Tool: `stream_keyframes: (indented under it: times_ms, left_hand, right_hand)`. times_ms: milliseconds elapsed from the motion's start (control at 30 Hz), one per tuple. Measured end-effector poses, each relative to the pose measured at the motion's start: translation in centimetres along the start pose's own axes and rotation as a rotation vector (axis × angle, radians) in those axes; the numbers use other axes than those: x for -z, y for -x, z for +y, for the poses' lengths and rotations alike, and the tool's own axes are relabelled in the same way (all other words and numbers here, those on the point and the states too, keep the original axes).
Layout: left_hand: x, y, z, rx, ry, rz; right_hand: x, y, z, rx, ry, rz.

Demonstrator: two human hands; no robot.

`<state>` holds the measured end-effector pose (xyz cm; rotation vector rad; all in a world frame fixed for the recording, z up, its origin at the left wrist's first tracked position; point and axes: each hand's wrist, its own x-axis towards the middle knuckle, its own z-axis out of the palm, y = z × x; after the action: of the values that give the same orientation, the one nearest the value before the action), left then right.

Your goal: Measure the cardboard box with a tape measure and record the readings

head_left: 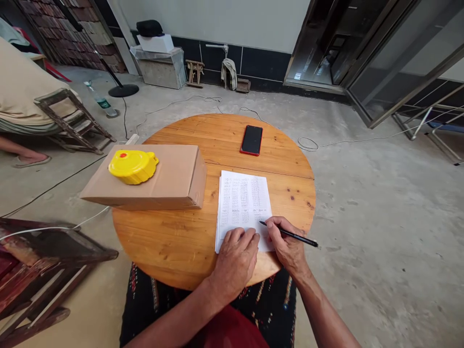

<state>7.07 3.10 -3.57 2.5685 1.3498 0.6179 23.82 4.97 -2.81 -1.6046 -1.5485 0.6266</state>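
Observation:
A small stack of white paper [246, 193] lies on the round wooden table [174, 241], its top sheet covered with columns of handwriting. My right hand [288, 246] is closed around a black pen [297, 236], whose tip touches or nearly touches the sheet at its lower right. Resting on the bottom edge of the paper is my left hand [237, 256], palm down, fingers slightly bent and holding nothing. It covers part of the lower sheet.
A cardboard box [170, 169] stands at the table's left, with a yellow plastic case [134, 166] on top. A phone with a red edge [251, 139] lies toward the back. Cables [308, 143] run over the floor. A wooden chair [43, 270] stands at left.

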Motion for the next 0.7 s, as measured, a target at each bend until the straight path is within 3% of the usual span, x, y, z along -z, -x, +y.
stream_keyframes:
  times_ms: [300,700]
  left_hand:
    - [-0.1,0.1,-0.3,0.004,0.05,0.034]
    - [0.2,-0.2,-0.3,0.026,0.088,0.014]
  right_hand:
    - [-0.3,-1.3,-0.6,0.047,-0.059,-0.073]
    - [-0.8,-1.2,-0.6,0.079,-0.03,-0.062]
